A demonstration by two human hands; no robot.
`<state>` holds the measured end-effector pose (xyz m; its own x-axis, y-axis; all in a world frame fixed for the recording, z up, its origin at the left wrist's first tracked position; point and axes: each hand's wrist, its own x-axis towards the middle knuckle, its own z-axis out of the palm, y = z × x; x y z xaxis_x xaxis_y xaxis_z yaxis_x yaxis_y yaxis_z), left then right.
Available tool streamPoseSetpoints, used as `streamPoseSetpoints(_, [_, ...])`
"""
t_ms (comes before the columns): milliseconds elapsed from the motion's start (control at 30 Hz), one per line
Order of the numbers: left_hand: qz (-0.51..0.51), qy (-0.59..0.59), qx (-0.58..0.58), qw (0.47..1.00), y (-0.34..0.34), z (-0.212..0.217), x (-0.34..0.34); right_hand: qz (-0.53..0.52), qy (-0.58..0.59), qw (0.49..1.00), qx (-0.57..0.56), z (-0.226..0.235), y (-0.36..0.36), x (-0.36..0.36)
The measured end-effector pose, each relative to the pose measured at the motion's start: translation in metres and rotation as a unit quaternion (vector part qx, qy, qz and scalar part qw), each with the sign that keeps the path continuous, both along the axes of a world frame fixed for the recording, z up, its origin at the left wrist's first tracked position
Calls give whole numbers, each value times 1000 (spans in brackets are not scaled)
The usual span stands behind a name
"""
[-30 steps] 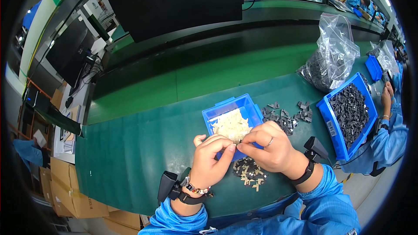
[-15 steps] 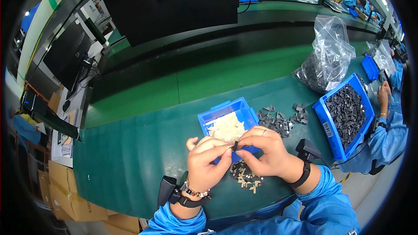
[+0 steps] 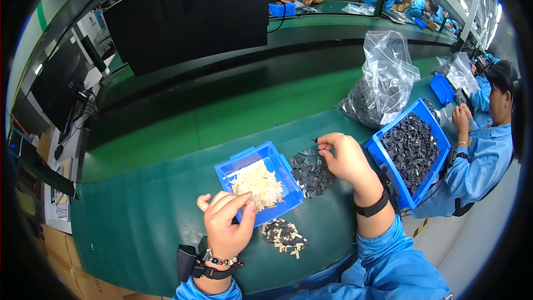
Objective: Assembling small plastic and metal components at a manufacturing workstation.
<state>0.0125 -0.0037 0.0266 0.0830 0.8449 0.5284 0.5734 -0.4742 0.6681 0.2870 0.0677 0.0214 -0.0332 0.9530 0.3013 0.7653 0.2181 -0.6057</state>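
My left hand (image 3: pixel 229 226) is over the near-left part of a small blue bin (image 3: pixel 233 165) of cream-coloured strips (image 3: pixel 258 184). Its thumb and forefinger are pressed together; whatever is between them is too small to make out. To the right, my right hand (image 3: pixel 345 158) pinches a small black plastic piece (image 3: pixel 315 140) above the far end of a loose heap of black plastic pieces (image 3: pixel 312 176). Just in front of the bin lies a mixed pile (image 3: pixel 285 237) of small black and cream pieces, apparently joined.
A larger blue bin (image 3: pixel 372 147) full of black pieces stands at the right. Behind it is a clear plastic bag (image 3: pixel 383 78) of dark pieces. A black panel (image 3: pixel 189 28) hangs at the back. A co-worker (image 3: pixel 483 139) sits at the right.
My hands were together over the bin around a small dark piece and have moved apart. The right went toward the black heap, the left to the cream strips. The view has shifted rightward.
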Motion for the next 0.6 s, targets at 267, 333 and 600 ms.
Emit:
streamPoseSetpoints(267, [-33, 28, 4, 999, -1, 2, 3, 88, -24, 994, 59, -18, 13, -23])
streamPoseSetpoints(333, [-48, 33, 14, 998, -2, 2, 3, 51, 4, 998, 45, -22, 14, -26])
streamPoseSetpoints(600, [-63, 24, 102, 993, 0, 8, 5, 202, 433, 874, -89, 13, -29, -49])
